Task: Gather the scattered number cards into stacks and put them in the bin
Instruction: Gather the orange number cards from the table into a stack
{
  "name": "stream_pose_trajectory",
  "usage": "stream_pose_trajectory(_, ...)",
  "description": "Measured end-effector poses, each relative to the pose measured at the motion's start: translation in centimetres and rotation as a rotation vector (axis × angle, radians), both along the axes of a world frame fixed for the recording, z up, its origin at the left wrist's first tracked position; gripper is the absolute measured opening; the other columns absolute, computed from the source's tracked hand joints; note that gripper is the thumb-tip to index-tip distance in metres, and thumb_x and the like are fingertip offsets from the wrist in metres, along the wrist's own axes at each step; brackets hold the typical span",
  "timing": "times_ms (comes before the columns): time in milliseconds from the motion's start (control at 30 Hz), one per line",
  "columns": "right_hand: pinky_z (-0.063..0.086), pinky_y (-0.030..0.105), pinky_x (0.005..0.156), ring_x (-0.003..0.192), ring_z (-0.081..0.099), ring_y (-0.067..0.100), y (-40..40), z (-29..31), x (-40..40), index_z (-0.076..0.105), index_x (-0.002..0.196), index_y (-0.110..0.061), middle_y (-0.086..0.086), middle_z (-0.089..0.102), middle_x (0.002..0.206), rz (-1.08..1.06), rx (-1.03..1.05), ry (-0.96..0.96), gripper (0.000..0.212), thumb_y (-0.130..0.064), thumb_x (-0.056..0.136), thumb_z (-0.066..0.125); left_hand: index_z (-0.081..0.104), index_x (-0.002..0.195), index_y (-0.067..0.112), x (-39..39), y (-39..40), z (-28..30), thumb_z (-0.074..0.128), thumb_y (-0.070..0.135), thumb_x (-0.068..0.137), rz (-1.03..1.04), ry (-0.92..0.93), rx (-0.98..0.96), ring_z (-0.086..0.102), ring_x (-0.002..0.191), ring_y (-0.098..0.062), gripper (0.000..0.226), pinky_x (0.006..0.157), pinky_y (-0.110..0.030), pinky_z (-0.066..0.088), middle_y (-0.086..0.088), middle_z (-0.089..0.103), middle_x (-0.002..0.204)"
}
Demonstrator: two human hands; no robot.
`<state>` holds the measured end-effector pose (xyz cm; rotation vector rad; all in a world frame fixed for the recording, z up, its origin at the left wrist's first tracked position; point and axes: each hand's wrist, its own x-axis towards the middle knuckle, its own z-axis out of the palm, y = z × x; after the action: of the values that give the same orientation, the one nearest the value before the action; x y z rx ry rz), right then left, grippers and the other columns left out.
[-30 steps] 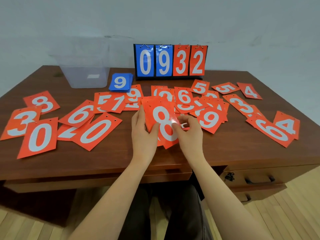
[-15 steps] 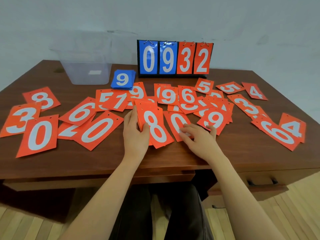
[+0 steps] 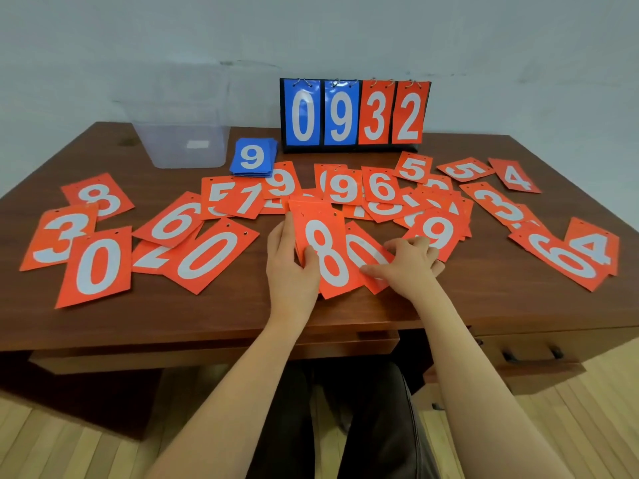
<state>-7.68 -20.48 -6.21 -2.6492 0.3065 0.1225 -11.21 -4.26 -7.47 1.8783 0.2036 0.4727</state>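
Note:
Orange-red number cards lie scattered over the wooden desk (image 3: 484, 305). My left hand (image 3: 292, 267) grips a small stack of red cards (image 3: 325, 250) with an 8 on top, thumb across its face, the stack resting low on the desk. Just right of it lies a red 0 card (image 3: 359, 252), partly under the stack. My right hand (image 3: 409, 264) rests on that 0 card with its fingers spread flat. A blue stack (image 3: 252, 157) topped by a 9 sits beside the clear plastic bin (image 3: 183, 146) at the back left.
A flip scoreboard (image 3: 356, 115) reading 0932 stands at the back centre. Red cards overlap in a heap (image 3: 380, 195) behind my hands. More cards lie at the far left (image 3: 96, 267) and far right (image 3: 567, 261). A drawer handle (image 3: 532, 354) shows below the right edge.
The red stack, held up by both hands a second ago, has come down onto the desk. My right hand let go of it and moved right onto the 0 card.

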Motion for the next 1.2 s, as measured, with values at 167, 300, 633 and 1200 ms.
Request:
stream_pose_trajectory(167, 0.024, 0.046, 0.106, 0.129, 0.034, 0.027, 0.7, -0.3, -0.1, 0.042, 0.119, -0.021, 0.004, 0.042, 0.131, -0.034, 0.148, -0.056, 0.060, -0.037, 0.073, 0.077, 0.031, 0.141, 0.029, -0.1, 0.1, -0.1, 0.051, 0.020, 0.093, 0.003, -0.011, -0.016, 0.039, 0.128, -0.009, 0.053, 0.097, -0.025, 0.041, 0.005, 0.036, 0.141)
stream_pose_trajectory(300, 0.041, 0.037, 0.098, 0.104, 0.052, 0.015, 0.9, -0.8, -1.7, 0.044, 0.106, -0.025, -0.003, 0.055, 0.108, 0.011, 0.412, -0.389, 0.033, -0.011, 0.084, 0.066, 0.031, 0.141, 0.027, -0.2, 0.4, -0.2, 0.050, 0.022, 0.094, 0.061, -0.024, -0.031, 0.039, 0.128, -0.010, 0.052, 0.094, -0.021, 0.038, 0.004, 0.036, 0.142)
stream_pose_trajectory(633, 0.054, 0.036, 0.091, 0.111, 0.057, 0.010, 3.3, -0.6, -3.8, 0.053, 0.126, -0.021, -0.006, 0.058, 0.122, -0.163, 0.832, -0.736, 0.031, -0.022, 0.095, 0.053, 0.031, 0.142, 0.023, 0.1, 0.7, -0.3, 0.047, 0.022, 0.095, 0.153, -0.015, -0.033, 0.037, 0.130, -0.015, 0.050, 0.101, -0.030, 0.040, 0.000, 0.033, 0.144)
stream_pose_trajectory(1200, 0.052, 0.034, 0.093, 0.110, 0.055, 0.008, -0.4, -0.1, -2.4, 0.053, 0.123, -0.025, -0.011, 0.055, 0.116, -0.433, 0.943, -0.796, 0.027, -0.021, 0.096, 0.051, 0.028, 0.143, 0.027, 1.7, -0.9, 1.6, 0.046, 0.019, 0.096, 0.002, -0.022, 0.144, 0.030, 0.135, -0.014, 0.052, 0.104, -0.033, 0.036, 0.002, 0.029, 0.149)
